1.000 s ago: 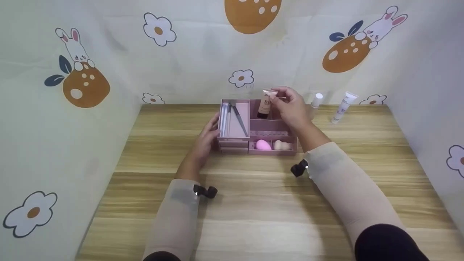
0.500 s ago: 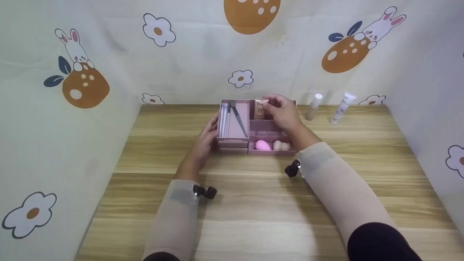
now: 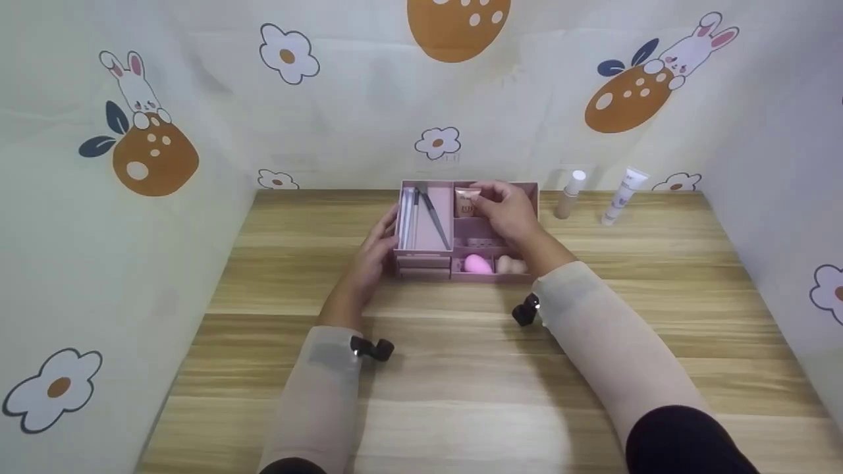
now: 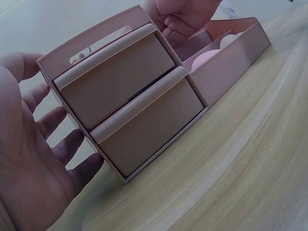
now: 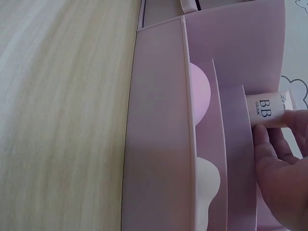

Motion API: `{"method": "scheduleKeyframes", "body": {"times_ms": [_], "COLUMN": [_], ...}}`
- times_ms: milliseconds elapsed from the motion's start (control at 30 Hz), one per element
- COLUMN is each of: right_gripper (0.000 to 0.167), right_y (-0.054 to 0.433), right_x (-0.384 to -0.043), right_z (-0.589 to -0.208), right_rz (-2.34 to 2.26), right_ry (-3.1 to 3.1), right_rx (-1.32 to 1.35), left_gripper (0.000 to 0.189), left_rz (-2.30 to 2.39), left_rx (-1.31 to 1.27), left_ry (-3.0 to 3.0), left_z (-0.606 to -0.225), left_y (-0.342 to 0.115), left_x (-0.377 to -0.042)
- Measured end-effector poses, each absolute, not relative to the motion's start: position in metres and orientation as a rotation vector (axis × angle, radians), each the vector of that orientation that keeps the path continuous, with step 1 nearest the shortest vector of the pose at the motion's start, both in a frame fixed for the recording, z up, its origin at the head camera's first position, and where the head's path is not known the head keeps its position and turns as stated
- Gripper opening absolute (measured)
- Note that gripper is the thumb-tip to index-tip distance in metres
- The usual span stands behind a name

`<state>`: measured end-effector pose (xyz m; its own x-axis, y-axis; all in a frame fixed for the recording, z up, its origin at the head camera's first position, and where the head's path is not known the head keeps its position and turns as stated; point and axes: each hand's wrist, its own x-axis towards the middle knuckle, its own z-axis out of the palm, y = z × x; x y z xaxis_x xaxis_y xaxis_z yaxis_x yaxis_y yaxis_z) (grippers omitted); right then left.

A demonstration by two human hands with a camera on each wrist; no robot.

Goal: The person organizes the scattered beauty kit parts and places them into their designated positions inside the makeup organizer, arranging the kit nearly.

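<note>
A pink desk organizer (image 3: 425,262) with two drawers stands near the back of the table. My right hand (image 3: 510,210) pinches a tube of BB cream (image 5: 265,109) near its top end; the tube's lower part is hidden down in the back compartment, behind a divider. My left hand (image 4: 43,139) rests on the organizer's left side, its fingers spread and straight along the wall. In the organizer's front compartments sit a pink makeup sponge (image 3: 478,264) and a beige sponge (image 5: 207,185). Several slim pens or brushes (image 3: 431,214) lie in the top left tray.
Right of the organizer, a white-capped bottle (image 3: 571,194) and a white tube (image 3: 623,196) stand on the wooden table (image 3: 448,368). A patterned backdrop (image 3: 355,118) rises just behind the organizer and along both sides.
My right hand has moved left and down with the BB cream tube, from above the organizer to inside its back compartment. The left hand stays at the organizer's side.
</note>
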<state>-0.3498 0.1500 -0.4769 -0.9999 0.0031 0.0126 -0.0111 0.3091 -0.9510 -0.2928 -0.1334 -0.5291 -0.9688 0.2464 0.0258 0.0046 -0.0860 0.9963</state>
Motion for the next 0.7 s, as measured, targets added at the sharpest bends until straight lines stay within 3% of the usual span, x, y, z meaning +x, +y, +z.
{"method": "scheduleKeyframes", "body": {"times_ms": [700], "right_gripper": [0.025], "right_y": [0.1466], "right_x": [-0.3529], "right_z": [-0.4732], "right_rz": [1.86], "right_ry": [-2.575], "right_rx": [-0.031], "left_gripper": [0.06], "left_rz": [2.158], "left_rx": [0.258], "left_ry": [2.015], "left_z": [-0.5275], "left_y": [-0.1358], "left_x": [-0.29]}}
